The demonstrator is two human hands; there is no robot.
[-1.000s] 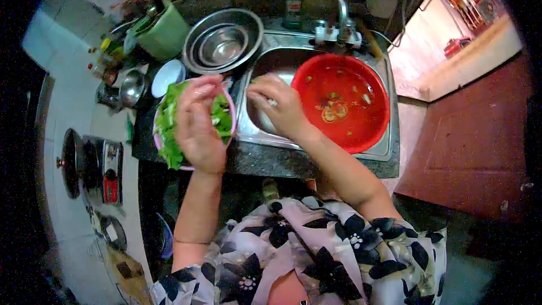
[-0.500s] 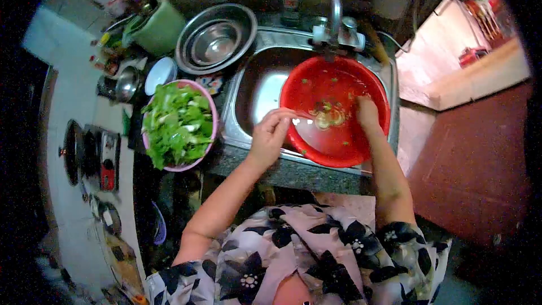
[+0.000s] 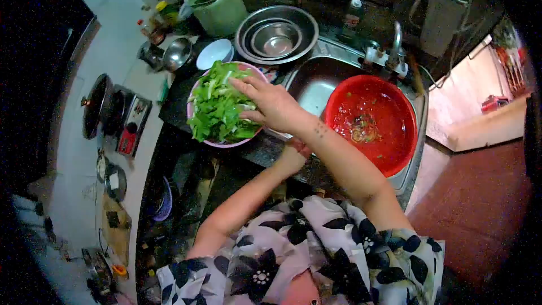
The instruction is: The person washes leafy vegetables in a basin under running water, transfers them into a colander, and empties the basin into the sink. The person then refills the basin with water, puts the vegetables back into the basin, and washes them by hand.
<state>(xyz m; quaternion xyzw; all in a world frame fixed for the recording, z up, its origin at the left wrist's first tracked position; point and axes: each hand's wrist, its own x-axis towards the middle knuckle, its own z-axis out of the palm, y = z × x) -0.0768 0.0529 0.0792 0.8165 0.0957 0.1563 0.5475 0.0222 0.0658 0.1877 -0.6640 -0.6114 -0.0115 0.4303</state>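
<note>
A pink-rimmed bowl [image 3: 223,144] full of leafy greens [image 3: 223,107] stands left of the sink. Over the right side of the greens reaches my right hand [image 3: 268,103], its fingers apart and nothing visibly held in them. My left hand [image 3: 294,156] is below my right forearm at the front edge of the sink, its fingers mostly hidden. Inside the right part of the sink sits a red basin [image 3: 407,158] of water with small bits floating in it. Neither hand touches this basin.
Nested metal bowls [image 3: 276,39] and a white bowl [image 3: 215,54] stand behind the greens. A faucet [image 3: 397,42] rises behind the sink [image 3: 316,93], beside a bottle [image 3: 353,16]. Further left are a green container [image 3: 220,14], a metal bowl [image 3: 177,53] and a stove [image 3: 132,124].
My right hand has moved left out of the red basin to the greens. My left hand has drawn back under my right forearm. The view has shifted, so the counter items appear further right.
</note>
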